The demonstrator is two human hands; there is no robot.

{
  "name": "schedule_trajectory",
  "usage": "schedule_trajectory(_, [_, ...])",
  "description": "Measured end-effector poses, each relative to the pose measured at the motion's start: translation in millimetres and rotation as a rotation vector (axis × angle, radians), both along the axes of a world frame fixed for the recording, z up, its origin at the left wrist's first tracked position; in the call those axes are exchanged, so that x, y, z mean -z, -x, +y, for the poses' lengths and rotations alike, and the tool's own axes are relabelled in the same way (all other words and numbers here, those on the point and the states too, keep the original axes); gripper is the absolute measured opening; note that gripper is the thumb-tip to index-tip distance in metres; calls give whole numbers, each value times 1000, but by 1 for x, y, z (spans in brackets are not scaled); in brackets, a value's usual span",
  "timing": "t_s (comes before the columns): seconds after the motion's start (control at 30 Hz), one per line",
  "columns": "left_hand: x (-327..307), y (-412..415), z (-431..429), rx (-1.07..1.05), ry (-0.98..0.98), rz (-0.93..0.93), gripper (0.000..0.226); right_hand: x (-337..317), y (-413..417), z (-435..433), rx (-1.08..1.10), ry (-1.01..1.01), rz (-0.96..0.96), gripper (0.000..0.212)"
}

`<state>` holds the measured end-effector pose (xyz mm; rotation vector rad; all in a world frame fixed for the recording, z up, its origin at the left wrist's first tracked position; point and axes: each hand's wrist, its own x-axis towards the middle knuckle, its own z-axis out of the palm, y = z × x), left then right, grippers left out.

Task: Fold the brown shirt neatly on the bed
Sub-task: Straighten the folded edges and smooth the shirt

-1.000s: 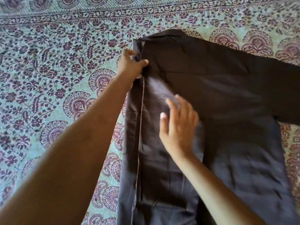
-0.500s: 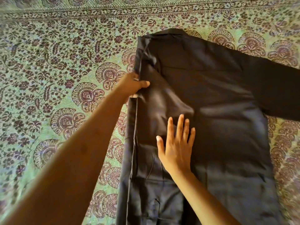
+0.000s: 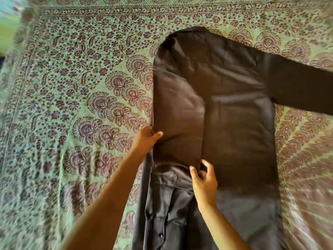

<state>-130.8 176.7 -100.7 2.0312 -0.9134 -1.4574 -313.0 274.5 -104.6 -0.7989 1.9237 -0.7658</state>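
Note:
The brown shirt point(image 3: 234, 109) lies back up on the bed, collar at the far end. Its left side and sleeve are folded over onto the back in a long strip, and the right sleeve point(image 3: 299, 85) stretches out flat to the right. My left hand point(image 3: 146, 141) grips the folded left edge of the shirt, thumb on top of the cloth. My right hand point(image 3: 204, 179) pinches the end of the folded-over sleeve near the middle of the shirt, fingers curled round the cloth. The button placket shows along the near left part.
The bed is covered by a green bedspread point(image 3: 81, 105) with a dark red floral and paisley print, spreading wide to the left and beyond the shirt. The bed's left edge point(image 3: 10, 56) shows at the far left.
Both hands have slid toward me along the shirt's left fold. My right hand, flat on the cloth before, now curls and pinches the sleeve end. The view has pulled back.

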Motion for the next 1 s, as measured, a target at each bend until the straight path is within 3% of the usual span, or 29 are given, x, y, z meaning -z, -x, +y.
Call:
schedule_trajectory(0.1, [6,-9,22,80,-22,-76,39,-7,1,30,45,-61,-194,36])
schedule_trajectory(0.17, [0,-9,22,75,-48,-115,45,-9,1,44,-25,-158,-203,45])
schedule_trajectory(0.27, [-15,-4,24,87,-102,-81,29,-3,6,61,-122,-247,-204,40])
schedule_trajectory(0.37, [-28,-1,51,247,-246,-47,19,-5,9,73,-245,-345,-273,19])
schedule_trajectory(0.5, [-36,-4,115,502,-424,-12,19,-6,11,87,-396,-438,-187,23])
schedule_trajectory(0.63, [-22,-9,162,226,-218,-180,42,6,18,104,-351,-338,-154,23])
schedule_trajectory(0.73, [-22,-6,175,118,-134,-157,34,7,23,104,-483,-372,-149,24])
schedule_trajectory(0.8, [-19,-9,179,304,-214,-252,26,4,23,100,-522,-436,-186,25])
schedule_trajectory(0.9, [-27,-8,183,672,-398,-397,38,-4,24,94,-560,-525,-234,15])
schedule_trajectory(0.97, [-24,-8,189,670,-403,-403,21,-10,25,92,-615,-530,-147,28])
schedule_trajectory(1.0, [-24,-9,192,614,-392,-411,20,-13,26,92,-667,-502,-8,39])
